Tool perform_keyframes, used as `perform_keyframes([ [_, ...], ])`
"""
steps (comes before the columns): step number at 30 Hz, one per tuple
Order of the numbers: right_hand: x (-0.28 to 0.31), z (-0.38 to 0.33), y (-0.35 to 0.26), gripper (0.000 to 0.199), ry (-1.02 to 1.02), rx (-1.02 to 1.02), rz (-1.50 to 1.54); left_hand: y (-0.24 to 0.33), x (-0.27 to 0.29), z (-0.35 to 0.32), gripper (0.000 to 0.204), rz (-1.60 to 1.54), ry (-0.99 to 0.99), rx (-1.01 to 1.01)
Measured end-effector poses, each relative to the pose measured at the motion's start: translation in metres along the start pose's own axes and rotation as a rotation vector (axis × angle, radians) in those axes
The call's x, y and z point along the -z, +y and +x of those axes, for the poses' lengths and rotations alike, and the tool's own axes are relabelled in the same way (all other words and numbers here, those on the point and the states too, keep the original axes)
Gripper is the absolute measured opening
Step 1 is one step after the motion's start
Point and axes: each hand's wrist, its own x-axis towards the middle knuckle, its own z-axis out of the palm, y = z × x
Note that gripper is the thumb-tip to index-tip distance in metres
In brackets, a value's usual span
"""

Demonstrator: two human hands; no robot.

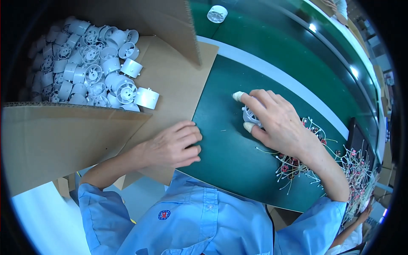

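Note:
A white round plastic housing with spokes [249, 115] is gripped in my right hand [280, 123], just over the green tabletop. Pale finger covers sit on two of that hand's fingertips, and the hand hides much of the housing. My left hand [176, 144] lies palm down at the edge of the cardboard flap [170, 95], its fingers loosely bent and apart, reaching onto the green surface. I see nothing in it. To its upper left, an open cardboard box [72, 140] holds a heap of similar white housings [93, 74].
Small red-and-black parts with pale wires [293, 165] lie beneath my right forearm. A larger wire bundle [357, 174] is at the far right. Another white housing [217, 14] stands on the green conveyor belt [272, 38] beyond a pale strip [272, 70]. Parts of other people show at the right edge.

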Motion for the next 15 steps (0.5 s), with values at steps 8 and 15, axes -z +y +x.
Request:
perform_keyframes([
  [8, 0.012, 0.000, 0.003, 0.056, 0.131, -0.057, 0.264, -0.001, 0.021, 0.019, 0.031, 0.445, 0.035, 0.439],
  [15, 0.006, 0.011, 0.004, 0.059, 0.058, -0.120, 0.543, -0.021, 0.016, 0.023, 0.055, 0.723, -0.073, 0.803],
])
